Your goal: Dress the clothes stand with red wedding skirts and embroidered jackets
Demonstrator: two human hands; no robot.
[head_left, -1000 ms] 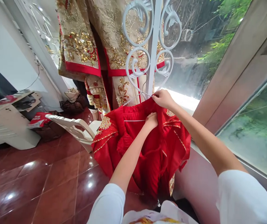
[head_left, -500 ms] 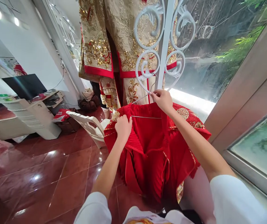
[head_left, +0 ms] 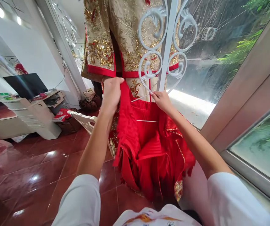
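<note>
A red pleated garment [head_left: 149, 149] with gold trim and fringe hangs on a thin wire hanger [head_left: 147, 121] in front of me. My left hand [head_left: 112, 94] is closed on the garment's upper left edge and holds it raised above the hanger's lower bar. On the other side, my right hand [head_left: 162, 101] pinches the hanger's sloping wire, below its hook. Just above that hand are the white scrolls of a metal rack [head_left: 165, 62]. The hanger's right end is hidden by cloth and my forearm.
A cream and gold embroidered garment [head_left: 130, 37] with red hems hangs behind the rack. A white chair [head_left: 83, 121] stands left of the red cloth. Farther left is a desk [head_left: 39, 117] with a monitor [head_left: 25, 88]. A framed window [head_left: 238, 94] borders the right side.
My left hand has moved up and left, lifting the garment's left edge and folding its side upward. My right hand has stayed at the hanger.
</note>
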